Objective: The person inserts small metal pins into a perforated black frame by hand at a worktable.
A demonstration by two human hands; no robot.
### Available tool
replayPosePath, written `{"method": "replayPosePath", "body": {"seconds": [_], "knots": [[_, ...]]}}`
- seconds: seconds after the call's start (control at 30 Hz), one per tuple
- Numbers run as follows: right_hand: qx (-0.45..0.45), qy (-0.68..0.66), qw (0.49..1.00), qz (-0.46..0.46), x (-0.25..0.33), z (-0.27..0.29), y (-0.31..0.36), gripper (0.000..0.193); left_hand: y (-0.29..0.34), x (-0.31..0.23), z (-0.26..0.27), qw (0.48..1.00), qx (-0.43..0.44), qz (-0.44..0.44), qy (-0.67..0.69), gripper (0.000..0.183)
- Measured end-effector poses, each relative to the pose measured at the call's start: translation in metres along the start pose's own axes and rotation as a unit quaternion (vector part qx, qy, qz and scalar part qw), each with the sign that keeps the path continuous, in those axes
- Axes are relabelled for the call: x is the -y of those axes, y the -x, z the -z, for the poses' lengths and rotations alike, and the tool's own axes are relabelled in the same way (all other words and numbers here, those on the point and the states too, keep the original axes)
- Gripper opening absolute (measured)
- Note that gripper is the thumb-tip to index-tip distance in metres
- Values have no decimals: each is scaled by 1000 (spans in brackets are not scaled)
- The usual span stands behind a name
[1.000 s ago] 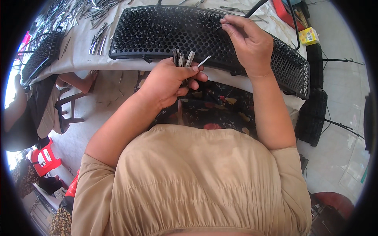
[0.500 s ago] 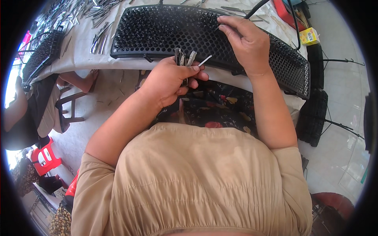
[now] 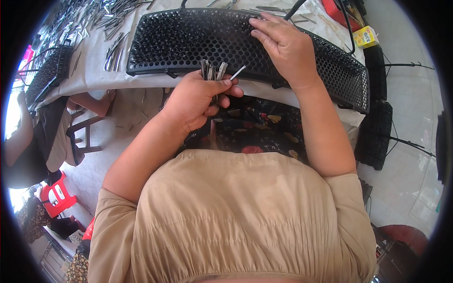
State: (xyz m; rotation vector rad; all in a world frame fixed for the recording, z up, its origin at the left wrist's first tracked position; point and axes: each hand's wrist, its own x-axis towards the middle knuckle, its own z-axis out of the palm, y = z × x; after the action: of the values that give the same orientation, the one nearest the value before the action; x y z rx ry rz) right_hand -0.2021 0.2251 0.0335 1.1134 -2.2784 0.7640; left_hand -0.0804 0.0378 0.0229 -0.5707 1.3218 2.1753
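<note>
A long black perforated panel (image 3: 226,52) with rows of round holes lies on the table's near edge. Small dark pieces (image 3: 165,33) bristle from the holes over its left and upper part, while the holes to the right show bare. In front of the panel, my left hand (image 3: 198,96) is closed round a bundle of slim silver metal strips (image 3: 214,70), one of them sticking out past the thumb. My right hand (image 3: 290,52) reaches over the panel's upper middle, thumb and forefinger close together at the holes. Whatever is between those fingertips is too small to make out.
Loose metal strips (image 3: 113,52) lie scattered over the pale table cover (image 3: 94,73). A similar black rack (image 3: 47,70) stands at left, near another person's arm (image 3: 89,104). At right are a yellow box (image 3: 365,37), a red container (image 3: 337,16) and black panels (image 3: 373,137).
The view has shifted slightly, so the panel appears a little farther left. My right hand stays at the panel's upper middle; my left hand still grips the bundle.
</note>
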Motion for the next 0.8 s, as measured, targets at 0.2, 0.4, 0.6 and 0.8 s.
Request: {"method": "replayPosePath", "body": {"seconds": [0.2, 0.4, 0.6, 0.8], "knots": [[-20, 6, 999, -30, 1, 11, 17, 20, 4, 0, -4, 1000, 14, -4, 24, 10], [103, -416, 800, -420, 64, 34, 29, 17, 9, 0, -10, 994, 68, -50, 65, 12], [-75, -379, 839, -384, 34, 31, 20, 17, 7, 0, -14, 997, 60, -13, 44, 18], [-145, -139, 954, -225, 6, 18, 24, 14, 1, 5, -10, 998, 37, 15, 53, 19]]}}
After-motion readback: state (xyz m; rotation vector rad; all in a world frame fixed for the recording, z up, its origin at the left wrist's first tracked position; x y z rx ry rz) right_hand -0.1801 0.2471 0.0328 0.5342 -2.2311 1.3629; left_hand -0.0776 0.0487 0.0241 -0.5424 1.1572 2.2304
